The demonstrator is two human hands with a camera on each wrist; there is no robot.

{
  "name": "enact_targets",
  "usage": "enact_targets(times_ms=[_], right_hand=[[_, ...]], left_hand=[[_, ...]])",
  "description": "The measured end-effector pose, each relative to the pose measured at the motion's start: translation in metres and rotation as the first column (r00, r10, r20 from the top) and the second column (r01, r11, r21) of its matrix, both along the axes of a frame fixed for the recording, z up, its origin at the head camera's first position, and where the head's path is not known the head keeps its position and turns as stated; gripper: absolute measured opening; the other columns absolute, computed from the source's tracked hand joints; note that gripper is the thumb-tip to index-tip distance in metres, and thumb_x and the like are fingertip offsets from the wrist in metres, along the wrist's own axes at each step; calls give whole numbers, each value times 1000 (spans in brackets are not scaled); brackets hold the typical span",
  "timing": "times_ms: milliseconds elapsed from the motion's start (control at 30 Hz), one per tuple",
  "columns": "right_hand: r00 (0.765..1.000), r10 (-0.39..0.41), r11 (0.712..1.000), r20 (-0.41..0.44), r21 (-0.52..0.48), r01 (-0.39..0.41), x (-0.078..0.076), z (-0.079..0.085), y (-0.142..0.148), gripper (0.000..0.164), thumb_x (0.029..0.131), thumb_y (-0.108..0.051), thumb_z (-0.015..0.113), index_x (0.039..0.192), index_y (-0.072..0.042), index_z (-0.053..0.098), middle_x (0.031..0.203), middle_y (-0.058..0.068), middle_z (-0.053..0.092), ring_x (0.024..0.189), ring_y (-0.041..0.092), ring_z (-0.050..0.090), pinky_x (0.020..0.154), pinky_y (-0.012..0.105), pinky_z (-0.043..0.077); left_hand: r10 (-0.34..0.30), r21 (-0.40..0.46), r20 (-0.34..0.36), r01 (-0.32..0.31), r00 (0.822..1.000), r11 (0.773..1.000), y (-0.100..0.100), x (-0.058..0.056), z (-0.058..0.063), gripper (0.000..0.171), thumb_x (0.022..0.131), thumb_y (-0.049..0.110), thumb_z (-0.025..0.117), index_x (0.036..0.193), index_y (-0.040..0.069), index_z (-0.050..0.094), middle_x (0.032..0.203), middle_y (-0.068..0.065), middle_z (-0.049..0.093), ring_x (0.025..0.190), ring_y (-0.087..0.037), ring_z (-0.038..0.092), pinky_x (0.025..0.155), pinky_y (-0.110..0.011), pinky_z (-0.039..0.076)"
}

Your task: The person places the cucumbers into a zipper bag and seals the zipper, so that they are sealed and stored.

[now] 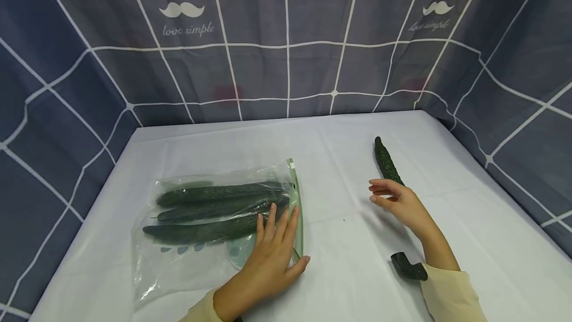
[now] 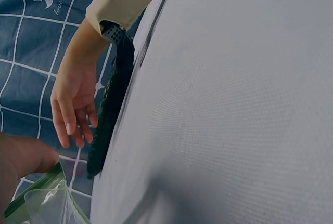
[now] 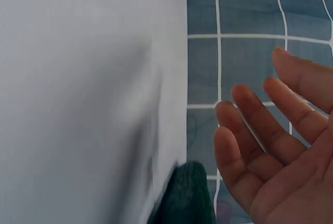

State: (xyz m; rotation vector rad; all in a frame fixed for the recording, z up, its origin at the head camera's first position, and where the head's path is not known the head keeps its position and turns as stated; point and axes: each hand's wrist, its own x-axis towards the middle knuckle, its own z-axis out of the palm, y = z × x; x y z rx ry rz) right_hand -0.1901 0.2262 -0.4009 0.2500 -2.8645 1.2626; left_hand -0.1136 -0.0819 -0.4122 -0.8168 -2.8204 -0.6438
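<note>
A clear zip bag [image 1: 178, 275] with a green zip edge [image 1: 300, 232] lies on the white cloth at left, holding three dark green cucumbers [image 1: 201, 230] side by side. My left hand [image 1: 274, 257] rests on the bag near its zip end, fingers stretched out over the cucumbers' ends. In the left wrist view its thumb [image 2: 34, 154] is right at the green zip edge. My right hand [image 1: 399, 207] hovers at right with loosely bent fingers and nothing in them. Just beyond it lies a loose bumpy cucumber [image 1: 385, 160], partly hidden behind that hand; one end of the cucumber [image 3: 187, 195] shows in the right wrist view.
A white cloth [image 1: 330, 153] covers the table. Dark grey-blue checked curtains [image 1: 313, 68] rise at the back and both sides. A black wrist-worn device [image 1: 408, 268] sticks out beside the right sleeve.
</note>
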Motion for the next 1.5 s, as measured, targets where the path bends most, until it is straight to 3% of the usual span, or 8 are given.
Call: enact_targets(times_ms=[233, 367, 467, 600, 733, 1033, 1333, 1500], right_hand=[[990, -138, 990, -10, 36, 138, 10, 4, 23, 54, 87, -34, 60, 132, -7, 47, 132, 16, 47, 117, 31, 45, 77, 13, 40], [979, -201, 975, 10, 99, 199, 16, 4, 35, 61, 88, -37, 58, 136, -5, 40, 137, 25, 35, 122, 41, 36, 90, 39, 41], [975, -214, 964, 54, 172, 202, 21, 2, 44, 69, 88, -39, 57, 140, -1, 32, 137, 35, 26, 122, 51, 28, 90, 62, 33], [967, -227, 948, 117, 254, 192, 27, -4, 51, 81, 85, -41, 59, 142, 4, 22, 135, 43, 16, 119, 61, 18, 85, 70, 27], [960, -229, 941, 159, 288, 176, 30, -9, 54, 90, 83, -40, 63, 141, 9, 15, 134, 45, 12, 118, 63, 14, 85, 71, 25], [951, -248, 903, 187, 399, 157, 31, -14, 54, 86, 82, -38, 63, 132, 21, 24, 128, 47, 21, 114, 65, 19, 88, 70, 25], [954, -243, 904, 173, 397, 158, 29, -13, 52, 77, 87, -35, 57, 127, 25, 29, 128, 47, 22, 113, 64, 21, 88, 68, 26], [954, -252, 918, 159, 350, 184, 30, -14, 50, 77, 86, -33, 58, 127, 24, 28, 128, 46, 22, 115, 62, 19, 90, 67, 25]], left_hand=[[2, 0, -17, -2, 1000, 1000, 0, 0, 0, 90, 82, 39, 62, 147, 6, 9, 148, -18, 24, 138, -44, 3, 103, -65, 8], [2, 2, -18, -2, 1000, 1000, 0, 0, 0, 90, 82, 38, 63, 147, 6, 10, 148, -18, 23, 138, -44, 3, 103, -65, 8], [5, -1, -26, -5, 1000, 1000, 0, 0, 0, 90, 82, 38, 63, 147, 5, 10, 148, -18, 24, 138, -44, 3, 103, -65, 8], [9, 1, -27, -9, 1000, 1000, -1, 0, 0, 90, 82, 38, 63, 147, 6, 9, 148, -18, 24, 138, -44, 4, 103, -65, 9], [12, 7, -12, -12, 1000, 1000, -1, 0, 0, 91, 82, 38, 63, 147, 6, 8, 148, -18, 24, 137, -45, 3, 103, -66, 8], [5, 7, -5, -5, 1000, 1000, -1, 1, 0, 90, 83, 39, 62, 147, 5, 9, 148, -19, 24, 137, -45, 3, 103, -65, 7], [0, -2, 8, 0, 1000, 1000, 0, 0, 3, 89, 84, 41, 60, 147, 6, 8, 148, -18, 23, 138, -44, 3, 104, -64, 5], [1, -2, 9, -1, 1000, 1000, 0, 0, 4, 89, 83, 40, 61, 147, 5, 8, 148, -19, 23, 138, -45, 3, 104, -65, 6]])
